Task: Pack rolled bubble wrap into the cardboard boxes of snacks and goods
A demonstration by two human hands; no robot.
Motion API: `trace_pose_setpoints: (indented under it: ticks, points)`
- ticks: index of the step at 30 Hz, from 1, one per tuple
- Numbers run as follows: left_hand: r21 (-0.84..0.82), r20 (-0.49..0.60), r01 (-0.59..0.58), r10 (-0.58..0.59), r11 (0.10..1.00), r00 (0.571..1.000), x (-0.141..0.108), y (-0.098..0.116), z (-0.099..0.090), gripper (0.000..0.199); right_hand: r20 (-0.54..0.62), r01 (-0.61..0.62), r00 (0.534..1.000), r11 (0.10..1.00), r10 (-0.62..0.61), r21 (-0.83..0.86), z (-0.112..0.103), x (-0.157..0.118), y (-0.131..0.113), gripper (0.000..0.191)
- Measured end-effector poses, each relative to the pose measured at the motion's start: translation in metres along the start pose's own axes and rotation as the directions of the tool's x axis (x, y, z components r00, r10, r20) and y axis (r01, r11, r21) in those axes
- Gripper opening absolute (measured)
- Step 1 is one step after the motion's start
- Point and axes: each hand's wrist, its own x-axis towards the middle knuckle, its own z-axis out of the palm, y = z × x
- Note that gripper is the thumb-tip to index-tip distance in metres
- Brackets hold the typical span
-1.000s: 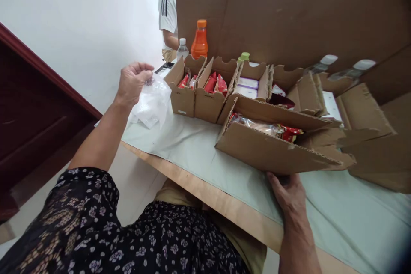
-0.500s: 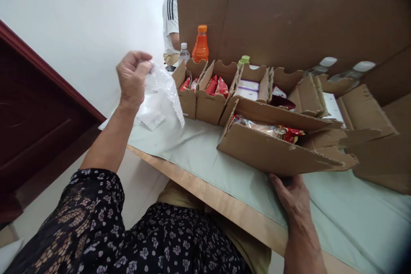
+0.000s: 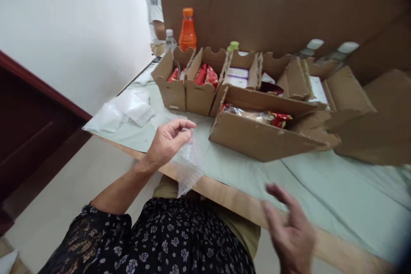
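Note:
Between the thumb and fingers of my left hand [image 3: 168, 141] hangs a clear sheet of bubble wrap [image 3: 189, 167], drooping past the table's front edge. My right hand [image 3: 290, 231] is over the table's edge, slightly blurred, with thumb and fingers apart and nothing in it. Beyond that hand lies a long cardboard box [image 3: 257, 143] holding red snack packets [image 3: 279, 120] in clear wrapping. More pieces of bubble wrap [image 3: 128, 105] lie on the cloth at the left.
Behind the long box stands a row of cardboard bins [image 3: 201, 96] with red packets and white packs. An orange bottle [image 3: 188, 32] and several other bottles stand behind them, before a tall cardboard panel [image 3: 257, 4]. Another person's arm [image 3: 159, 30] shows at the back left.
My left hand has come down and to the right with the bubble wrap, over the table's front edge. My right hand has drawn off the long box towards me.

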Motion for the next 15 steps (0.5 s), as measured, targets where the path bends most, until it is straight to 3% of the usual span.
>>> trace_pose_setpoints:
  ticks: [1, 3, 5, 7, 9, 11, 15]
  points:
    - [-0.008, 0.044, 0.022, -0.021, 1.0, 0.999, -0.005, -0.005, 0.013, 0.025, 0.128, 0.057, 0.99, 0.996, -0.066, 0.07, 0.008, -0.008, -0.014, 0.06]
    - [-0.015, 0.137, 0.047, -0.045, 0.999, 0.99, -0.014, -0.015, 0.04, 0.029, 0.268, 0.066, 0.957, 0.982, -0.112, 0.176, 0.029, -0.013, -0.035, 0.085]
    - [-0.032, 0.243, 0.059, -0.049, 0.998, 0.969, -0.025, -0.022, 0.064, 0.033, 0.262, -0.029, 0.964, 0.972, -0.034, 0.232, 0.048, -0.006, -0.044, 0.089]
    - [-0.058, 0.356, 0.062, -0.037, 0.996, 0.934, -0.035, -0.028, 0.081, 0.04, 0.177, -0.145, 0.979, 0.95, 0.098, 0.278, 0.058, 0.005, -0.041, 0.073]
    - [-0.07, 0.424, 0.035, -0.002, 0.997, 0.906, -0.042, -0.035, 0.088, 0.051, 0.109, -0.225, 0.974, 0.915, 0.2, 0.335, 0.055, 0.015, -0.032, 0.053]
    - [-0.042, 0.443, -0.011, 0.029, 0.999, 0.896, -0.047, -0.043, 0.089, 0.064, 0.115, -0.28, 0.96, 0.881, 0.256, 0.381, 0.045, 0.021, -0.021, 0.04]
    - [0.175, 0.406, -0.162, 0.079, 0.971, 0.911, -0.045, -0.063, 0.084, 0.071, 0.167, -0.398, 0.917, 0.819, 0.361, 0.414, 0.02, 0.022, 0.004, 0.036]
